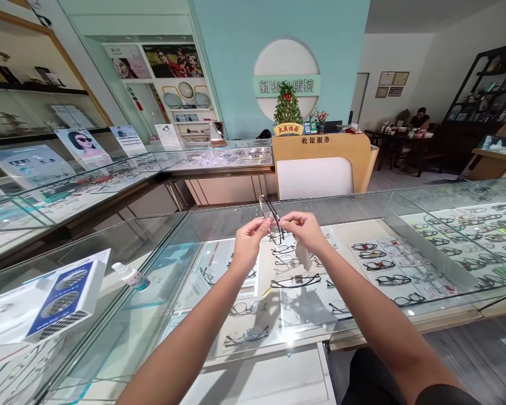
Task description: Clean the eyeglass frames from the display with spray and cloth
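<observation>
Both hands are raised above a glass display case [362, 304], holding one pair of glasses [270, 214] between them. My left hand [252, 239] pinches the frame from the left with closed fingers. On the other side, my right hand [306, 229] is closed on the dark part of the same glasses. A pale cloth [302, 257] hangs below my right hand, seemingly from its lower fingers. The glasses are tilted, with a dark temple running diagonally. Beneath the hands, several other glasses [296, 281] lie on or under the glass; which of these I cannot tell.
A white bottle [130, 276] lies tilted on the glass at the left, near a blue and white box [63, 295]. Ahead stands a wooden counter [324, 149] with a plant [287, 107]. A person [420, 120] sits at the far right.
</observation>
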`<state>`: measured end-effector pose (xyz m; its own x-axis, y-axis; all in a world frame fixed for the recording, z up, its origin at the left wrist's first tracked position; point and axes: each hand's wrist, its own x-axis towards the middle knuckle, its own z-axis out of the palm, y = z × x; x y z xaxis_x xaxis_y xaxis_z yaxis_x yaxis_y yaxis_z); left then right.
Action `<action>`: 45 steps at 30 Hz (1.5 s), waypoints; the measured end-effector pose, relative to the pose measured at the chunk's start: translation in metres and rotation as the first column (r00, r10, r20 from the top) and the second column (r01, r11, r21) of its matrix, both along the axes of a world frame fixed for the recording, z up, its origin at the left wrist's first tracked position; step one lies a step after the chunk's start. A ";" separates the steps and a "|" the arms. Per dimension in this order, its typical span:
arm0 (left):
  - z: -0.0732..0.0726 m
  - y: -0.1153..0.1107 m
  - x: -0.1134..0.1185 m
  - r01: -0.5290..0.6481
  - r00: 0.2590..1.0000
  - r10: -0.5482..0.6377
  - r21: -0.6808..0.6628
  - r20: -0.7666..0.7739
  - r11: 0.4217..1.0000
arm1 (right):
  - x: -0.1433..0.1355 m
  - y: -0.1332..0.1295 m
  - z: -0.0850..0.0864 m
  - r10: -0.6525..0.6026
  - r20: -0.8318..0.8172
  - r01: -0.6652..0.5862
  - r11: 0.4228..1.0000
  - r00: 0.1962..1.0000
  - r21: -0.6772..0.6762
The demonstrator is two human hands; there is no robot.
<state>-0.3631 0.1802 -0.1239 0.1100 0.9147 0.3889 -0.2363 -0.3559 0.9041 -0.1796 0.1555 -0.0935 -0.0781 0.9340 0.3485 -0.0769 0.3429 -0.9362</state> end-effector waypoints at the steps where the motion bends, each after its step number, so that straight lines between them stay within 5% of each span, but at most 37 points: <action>1: 0.000 0.000 -0.002 -0.022 0.999 0.022 0.010 -0.023 1.000 | 0.000 0.000 0.000 -0.004 0.010 0.004 1.000 1.000 0.005; 9: 0.000 0.010 -0.010 -0.146 0.985 0.148 0.028 -0.090 0.989 | 0.017 0.010 -0.004 -0.259 0.068 0.249 0.960 0.964 0.125; 15: -0.009 0.018 -0.013 -0.064 0.986 0.068 0.031 -0.153 0.998 | 0.033 0.016 -0.010 -0.633 0.184 0.534 0.749 0.752 0.393; 19: -0.011 0.018 -0.013 -0.028 0.977 0.031 0.017 -0.210 0.999 | 0.034 0.017 -0.013 -0.686 0.213 0.557 0.702 0.695 0.443; 26: -0.004 0.012 -0.012 -0.069 0.996 0.065 -0.048 -0.068 0.997 | 0.021 0.008 -0.010 -0.700 0.100 0.543 0.628 0.707 0.558; 29: -0.001 0.010 -0.012 -0.123 0.992 0.122 -0.048 -0.025 0.991 | 0.013 -0.003 -0.007 -0.653 0.209 0.420 0.666 0.728 0.616; 35: -0.001 0.007 -0.010 -0.159 0.987 0.159 0.004 -0.038 0.987 | -0.008 -0.021 -0.005 -0.304 0.560 0.039 0.899 0.771 0.435; 39: 0.001 0.001 -0.008 -0.195 0.966 0.219 0.164 -0.140 0.967 | -0.013 -0.020 -0.007 -0.200 0.593 0.081 0.972 0.780 0.222; 45: 0.005 -0.014 -0.002 -0.190 0.946 0.245 0.248 -0.213 0.950 | -0.004 -0.016 0.000 -0.370 0.408 0.326 0.929 0.835 0.175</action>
